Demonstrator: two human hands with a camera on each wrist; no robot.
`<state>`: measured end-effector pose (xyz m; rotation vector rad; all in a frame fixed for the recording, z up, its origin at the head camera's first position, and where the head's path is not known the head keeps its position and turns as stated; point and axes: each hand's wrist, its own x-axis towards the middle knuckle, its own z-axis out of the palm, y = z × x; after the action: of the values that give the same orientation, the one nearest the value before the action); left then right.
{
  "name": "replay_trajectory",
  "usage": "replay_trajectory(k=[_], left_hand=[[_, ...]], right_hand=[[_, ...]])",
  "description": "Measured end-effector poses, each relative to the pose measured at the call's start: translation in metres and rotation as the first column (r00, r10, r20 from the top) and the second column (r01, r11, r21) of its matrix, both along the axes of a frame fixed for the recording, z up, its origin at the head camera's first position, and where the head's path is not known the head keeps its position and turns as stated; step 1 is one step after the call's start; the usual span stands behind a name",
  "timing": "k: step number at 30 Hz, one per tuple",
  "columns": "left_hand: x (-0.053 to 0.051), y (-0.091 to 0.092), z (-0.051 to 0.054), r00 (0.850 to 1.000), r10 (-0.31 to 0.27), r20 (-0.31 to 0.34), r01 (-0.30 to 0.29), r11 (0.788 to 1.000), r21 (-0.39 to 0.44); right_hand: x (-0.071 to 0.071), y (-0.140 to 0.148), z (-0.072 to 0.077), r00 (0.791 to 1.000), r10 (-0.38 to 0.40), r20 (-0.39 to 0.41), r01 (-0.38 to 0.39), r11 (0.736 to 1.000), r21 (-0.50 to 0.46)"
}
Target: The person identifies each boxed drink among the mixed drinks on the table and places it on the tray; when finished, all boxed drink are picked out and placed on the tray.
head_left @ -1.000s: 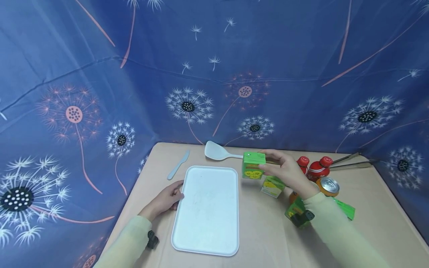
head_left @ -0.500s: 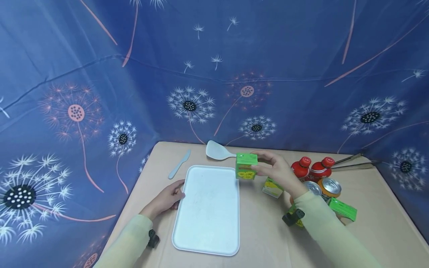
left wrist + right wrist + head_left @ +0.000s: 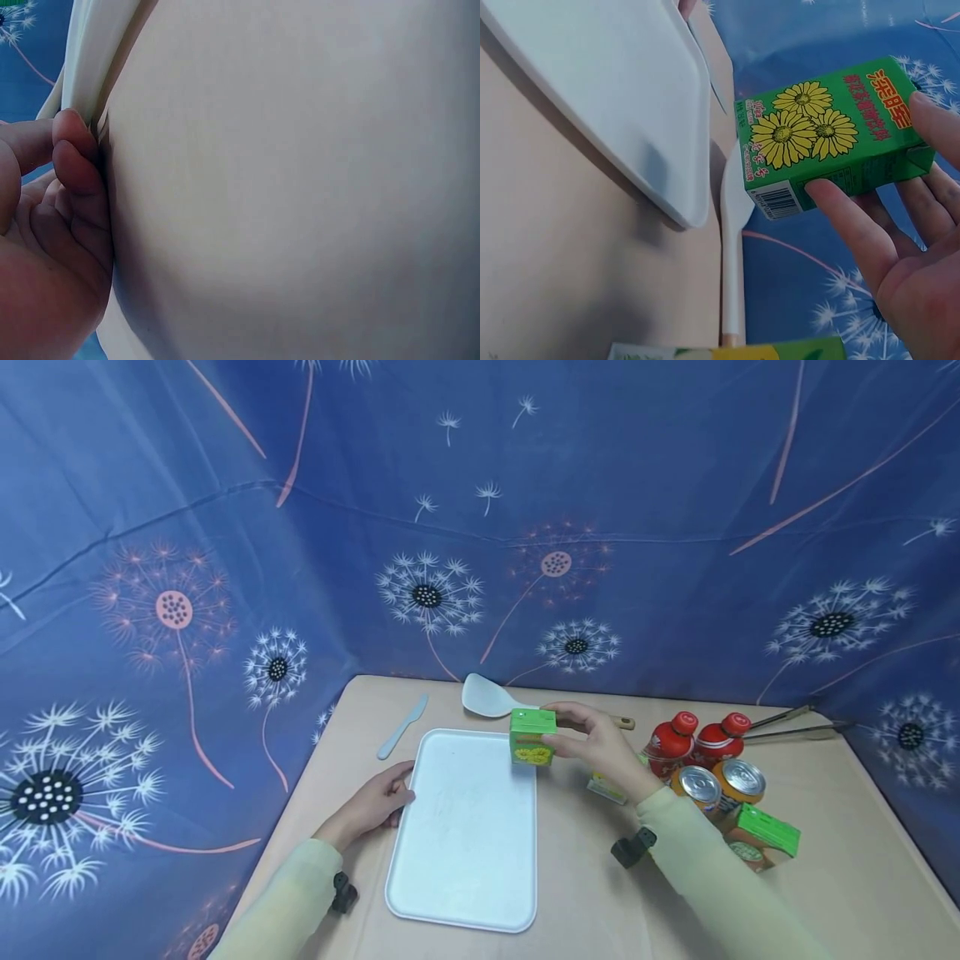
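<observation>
My right hand (image 3: pixel 596 747) grips a green drink carton (image 3: pixel 532 739) by its sides, above the far right corner of a white tray (image 3: pixel 461 835). In the right wrist view, the carton (image 3: pixel 810 135) shows yellow flowers and a barcode, apart from the tray (image 3: pixel 615 97). At the tray's left edge, my left hand (image 3: pixel 375 803) holds the rim, fingers curled. The left wrist view has the left hand (image 3: pixel 56 217) with its fingertips at the white rim (image 3: pixel 97 67).
Behind the tray lie a white knife (image 3: pixel 402 727) and a white turner (image 3: pixel 487 697). To the right stand red bottles (image 3: pixel 671 739), cans (image 3: pixel 697 787) and another green carton (image 3: pixel 765 835); tongs (image 3: pixel 798 731) lie behind them. A yellow-green carton (image 3: pixel 606 788) is partly hidden beneath my right hand.
My right hand has carried the green carton leftward, from beside the tray to over its far right corner. The left hand has stayed at the tray's edge.
</observation>
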<state>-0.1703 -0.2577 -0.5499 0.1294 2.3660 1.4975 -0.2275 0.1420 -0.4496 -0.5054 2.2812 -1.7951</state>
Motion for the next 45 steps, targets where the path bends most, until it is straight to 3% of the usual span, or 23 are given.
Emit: replay_trajectory(k=[21, 27, 36, 45], left_hand=[[-0.001, 0.001, -0.004, 1.0, 0.03, 0.001, -0.03, 1.0, 0.004], [-0.001, 0.001, -0.003, 0.999, 0.036, 0.005, -0.036, 0.999, 0.005], [-0.002, 0.001, -0.003, 0.999, 0.034, 0.006, -0.034, 0.999, -0.006], [-0.001, 0.003, -0.003, 0.998, 0.055, 0.027, -0.055, 0.999, -0.003]], right_hand=[[-0.013, -0.052, -0.024, 0.999, 0.001, 0.04, 0.002, 0.998, -0.068], [-0.017, -0.068, -0.033, 0.997, 0.01, 0.074, -0.005, 0.998, -0.067], [-0.021, -0.093, -0.046, 0.997, 0.059, 0.055, -0.054, 0.995, -0.084], [-0.024, -0.115, -0.056, 0.996, 0.054, 0.067, -0.05, 0.997, -0.057]])
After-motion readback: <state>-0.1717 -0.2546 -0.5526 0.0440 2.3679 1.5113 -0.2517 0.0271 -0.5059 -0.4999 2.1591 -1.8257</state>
